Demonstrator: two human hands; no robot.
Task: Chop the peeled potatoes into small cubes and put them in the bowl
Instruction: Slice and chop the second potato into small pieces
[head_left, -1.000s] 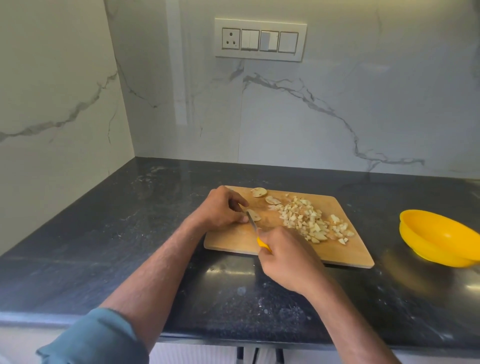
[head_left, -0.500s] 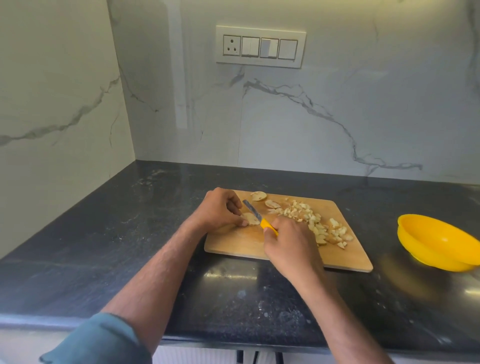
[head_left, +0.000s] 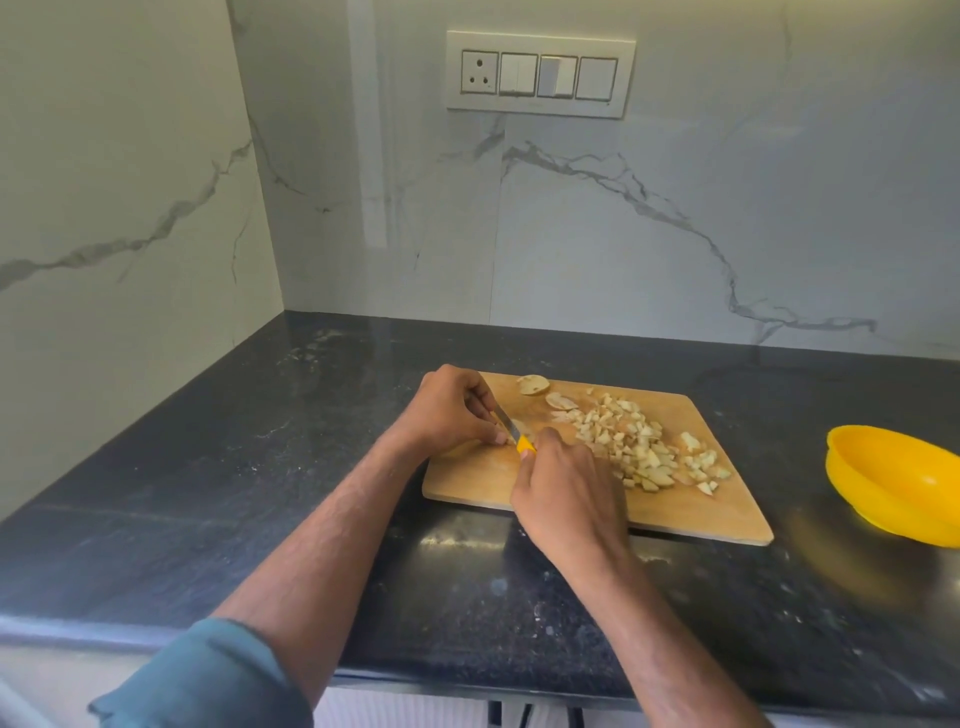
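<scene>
Right hand clamped round the yellow handle of the knife, blade angled up-left toward the left hand; left fingers curled, pinning a potato piece, largely hidden, against the board, likely to steady it for the cut. Cubes heaped just right of the knife hand, kept off the cutting spot; two slices beyond both hands, uncut. Bowl well to the right on the counter, no cubes seen in it. Path to bowl looks open; blade sits very close to left fingertips
</scene>
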